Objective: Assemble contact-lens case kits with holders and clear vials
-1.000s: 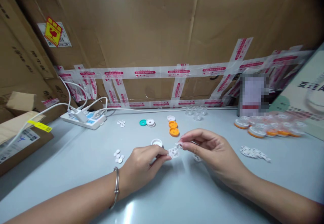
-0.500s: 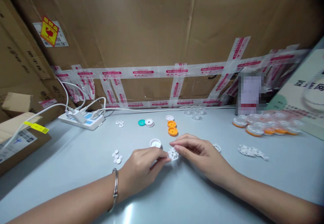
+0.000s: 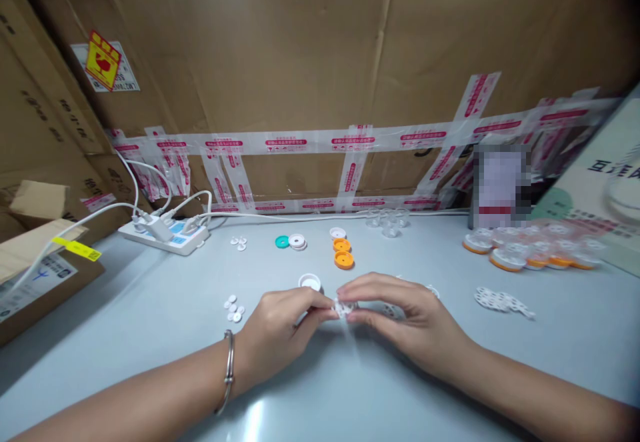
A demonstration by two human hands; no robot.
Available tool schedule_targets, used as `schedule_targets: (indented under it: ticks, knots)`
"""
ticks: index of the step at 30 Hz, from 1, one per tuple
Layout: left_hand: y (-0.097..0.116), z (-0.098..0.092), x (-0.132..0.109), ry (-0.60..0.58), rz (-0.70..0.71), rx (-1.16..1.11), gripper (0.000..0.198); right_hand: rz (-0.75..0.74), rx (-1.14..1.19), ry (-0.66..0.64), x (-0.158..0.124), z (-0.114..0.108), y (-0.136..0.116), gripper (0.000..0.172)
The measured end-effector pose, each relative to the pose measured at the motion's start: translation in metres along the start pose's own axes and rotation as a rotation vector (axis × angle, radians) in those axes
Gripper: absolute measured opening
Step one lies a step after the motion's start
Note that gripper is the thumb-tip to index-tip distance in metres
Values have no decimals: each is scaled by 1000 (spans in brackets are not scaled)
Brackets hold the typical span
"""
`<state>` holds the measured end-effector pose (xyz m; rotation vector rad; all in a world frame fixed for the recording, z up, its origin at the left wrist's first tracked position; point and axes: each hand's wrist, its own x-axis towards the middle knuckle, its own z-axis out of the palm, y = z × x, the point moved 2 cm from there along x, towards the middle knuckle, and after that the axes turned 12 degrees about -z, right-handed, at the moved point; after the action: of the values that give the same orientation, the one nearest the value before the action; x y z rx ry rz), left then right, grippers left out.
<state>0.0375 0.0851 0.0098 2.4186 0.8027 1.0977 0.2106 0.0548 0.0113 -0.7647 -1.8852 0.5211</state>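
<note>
Both my hands meet over the pale blue table (image 3: 380, 389). My left hand (image 3: 280, 332), with a metal bangle on its wrist, pinches one side of a small white plastic part (image 3: 344, 309). My right hand (image 3: 400, 315) pinches the other side of the same part, fingers curled low over the table. A white round cap (image 3: 310, 282) lies just behind my left fingers. Small white discs (image 3: 233, 308) sit to the left of my left hand. A flat white perforated piece (image 3: 501, 301) lies to the right of my right hand.
Orange caps (image 3: 343, 259), a teal ring (image 3: 282, 242) and white rings (image 3: 298, 241) lie farther back. A white power strip (image 3: 165, 236) with cables sits back left. Orange-based clear parts (image 3: 530, 252) crowd the back right. Taped cardboard walls (image 3: 320, 62) surround the table; a cardboard box (image 3: 35, 282) is at left.
My right hand came down from a raised pinch to the table and closed in on the white part held by my left hand. My left hand stayed almost still.
</note>
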Motion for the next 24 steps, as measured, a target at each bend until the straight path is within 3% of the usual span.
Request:
schedule_targets:
  ticks: [11, 18, 24]
  knots:
    - [5, -1, 4, -47, -270, -267, 10, -442, -363, -130, -7, -4, -8, 29]
    - [5, 2, 6, -136, -552, -541, 9, -575, -453, -109, -8, -5, -14, 26]
    - [7, 5, 4, -158, -669, -655, 10, -642, -515, -123, -8, -3, -14, 26]
